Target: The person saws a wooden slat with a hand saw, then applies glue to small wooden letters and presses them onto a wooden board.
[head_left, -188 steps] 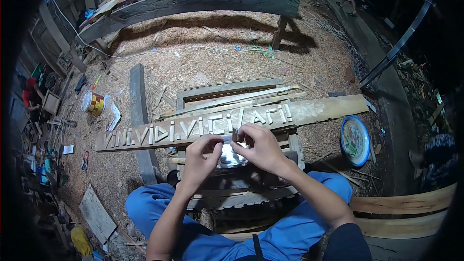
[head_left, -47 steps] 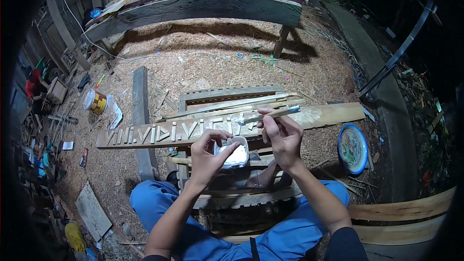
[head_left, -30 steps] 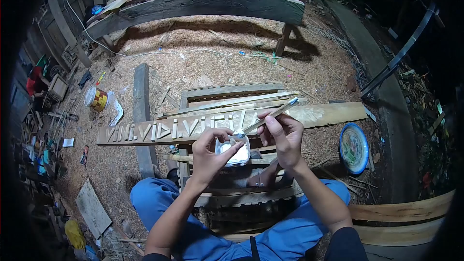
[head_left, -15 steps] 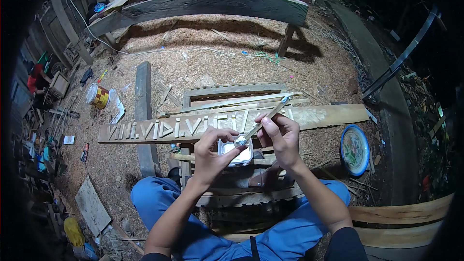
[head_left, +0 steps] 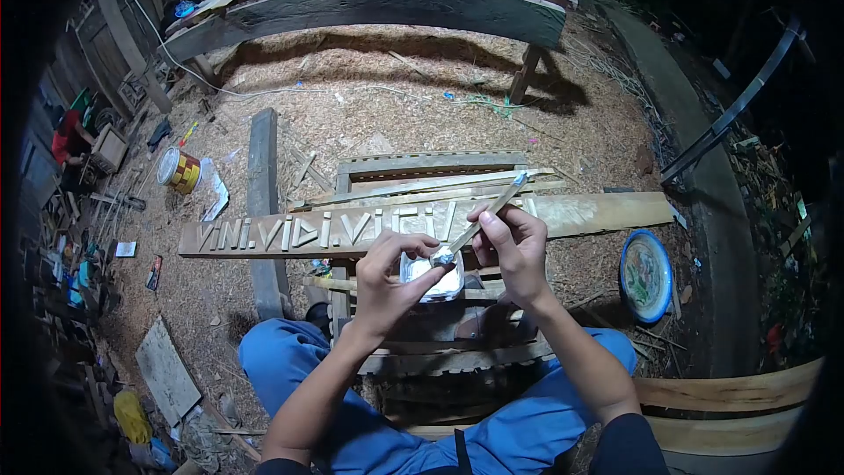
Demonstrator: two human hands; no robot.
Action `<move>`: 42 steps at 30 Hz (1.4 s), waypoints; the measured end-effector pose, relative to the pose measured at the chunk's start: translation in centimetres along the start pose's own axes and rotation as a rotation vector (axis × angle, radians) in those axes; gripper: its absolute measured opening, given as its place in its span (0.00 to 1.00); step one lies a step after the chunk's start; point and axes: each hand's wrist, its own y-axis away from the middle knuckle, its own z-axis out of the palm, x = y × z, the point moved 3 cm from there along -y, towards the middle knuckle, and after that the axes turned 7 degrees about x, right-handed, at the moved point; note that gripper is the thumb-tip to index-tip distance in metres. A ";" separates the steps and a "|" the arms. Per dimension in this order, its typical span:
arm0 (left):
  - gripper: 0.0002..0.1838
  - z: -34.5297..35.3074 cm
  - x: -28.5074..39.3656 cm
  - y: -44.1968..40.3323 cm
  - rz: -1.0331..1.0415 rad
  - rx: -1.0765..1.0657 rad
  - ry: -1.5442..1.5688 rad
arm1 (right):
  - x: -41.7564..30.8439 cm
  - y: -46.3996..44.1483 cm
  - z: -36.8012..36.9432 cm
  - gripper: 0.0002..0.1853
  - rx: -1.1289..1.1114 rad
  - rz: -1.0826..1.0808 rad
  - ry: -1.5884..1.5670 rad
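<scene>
My right hand (head_left: 514,253) grips a thin wooden stick (head_left: 502,200) slanting up to the right, its upper tip whitish. At the stick's lower end my left hand (head_left: 391,273) is closed in a pinch. Between its thumb and fingers shows a small lump with white-blue paste (head_left: 443,257), too small to name. Just below both hands sits a square tub (head_left: 447,287) of white paste. Behind them lies a long wooden board (head_left: 598,213) bearing raised wooden letters that read "VINI.VIDI.VICI"; my right hand hides part of its right side.
A blue-rimmed round tray (head_left: 668,277) lies at the right. To the left stand a yellow-red can (head_left: 180,172) and a dark beam (head_left: 262,158) under the board. A heavy workbench (head_left: 378,22) crosses the back. Far left, a person in red (head_left: 69,136) bends over a wooden box.
Both hands keep almost the same pose, with the stick's lower end still at the left fingertips. The whole view has shifted very slightly.
</scene>
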 end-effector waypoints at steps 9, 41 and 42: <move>0.16 -0.1 0.5 -0.2 0.008 0.005 -0.025 | -0.6 0.0 -0.2 0.14 0.025 0.007 -0.009; 0.14 0.5 0.3 -0.1 0.022 0.045 -0.011 | -1.0 0.2 -0.4 0.13 0.035 -0.013 0.027; 0.14 0.6 0.2 -0.1 0.010 0.043 -0.013 | -0.8 0.4 -0.2 0.13 0.022 -0.031 0.039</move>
